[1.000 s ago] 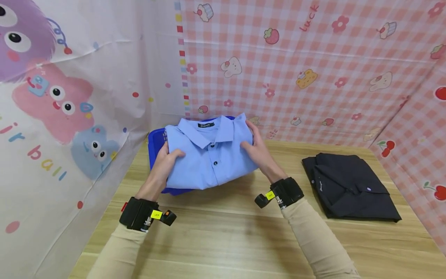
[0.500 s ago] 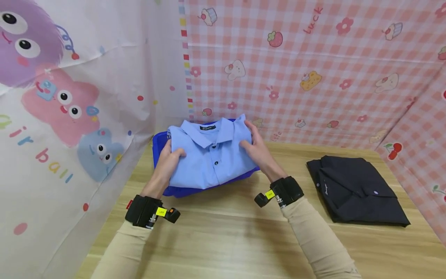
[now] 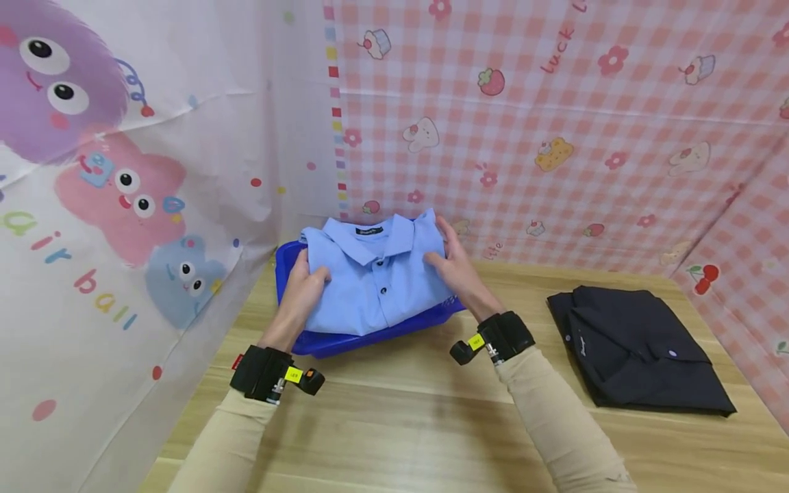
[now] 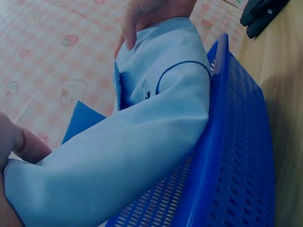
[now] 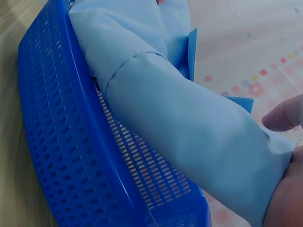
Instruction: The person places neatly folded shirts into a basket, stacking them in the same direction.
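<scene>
Lower frame, head view: two beige sleeves with black wrist bands reach forward over the wooden table (image 3: 394,424).

Centre: the left hand (image 3: 302,291) grips the left edge of the folded blue shirt (image 3: 376,281), thumb on top and fingers curled beneath. The right hand (image 3: 456,270) pinches the right edge in the same way, thumb over the front panel. The left wrist view confirms a thumb pressed into the cloth at lower left; the right wrist view shows a thumb over the fold at right.

The shirt sits in the mouth of the blue basket (image 3: 370,339) at centre left, against the left curtain. Its near edge overhangs the rim, and both wrist views show the fold resting on the perforated wall rather than lying flat inside. Judged from this, folding is done and placing is nearly done; what remains is to settle the shirt fully and let go.

Right of centre: a folded black shirt (image 3: 637,349) lies on the table, well apart from the basket, untouched.

Far: pink checked cloth (image 3: 555,137) forms the back wall.
</scene>
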### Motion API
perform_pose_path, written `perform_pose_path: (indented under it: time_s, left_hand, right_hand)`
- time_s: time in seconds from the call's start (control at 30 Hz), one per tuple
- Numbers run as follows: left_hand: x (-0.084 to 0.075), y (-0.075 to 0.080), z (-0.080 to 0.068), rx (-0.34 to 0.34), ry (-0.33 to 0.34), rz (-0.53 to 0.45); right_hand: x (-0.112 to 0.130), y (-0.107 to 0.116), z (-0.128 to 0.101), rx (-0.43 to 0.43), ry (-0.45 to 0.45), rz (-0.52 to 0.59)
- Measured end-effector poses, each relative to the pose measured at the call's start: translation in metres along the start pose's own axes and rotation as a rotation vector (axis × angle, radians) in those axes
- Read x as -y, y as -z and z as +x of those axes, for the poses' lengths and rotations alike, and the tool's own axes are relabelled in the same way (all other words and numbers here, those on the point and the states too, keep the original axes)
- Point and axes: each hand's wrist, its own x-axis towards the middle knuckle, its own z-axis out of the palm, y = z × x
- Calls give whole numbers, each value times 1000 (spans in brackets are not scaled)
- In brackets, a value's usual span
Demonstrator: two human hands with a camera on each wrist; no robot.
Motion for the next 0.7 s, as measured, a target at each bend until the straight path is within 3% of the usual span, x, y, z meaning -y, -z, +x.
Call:
perform_pose_path:
  time_s: [0.33, 0.7]
  left_hand:
    - [8, -7, 10, -27, -42, 2]
    - [19, -7, 6, 1, -30, 68]
  right_hand:
    - [-8, 5, 8, 34, 20, 72]
    - [-22, -3, 12, 81, 79, 13]
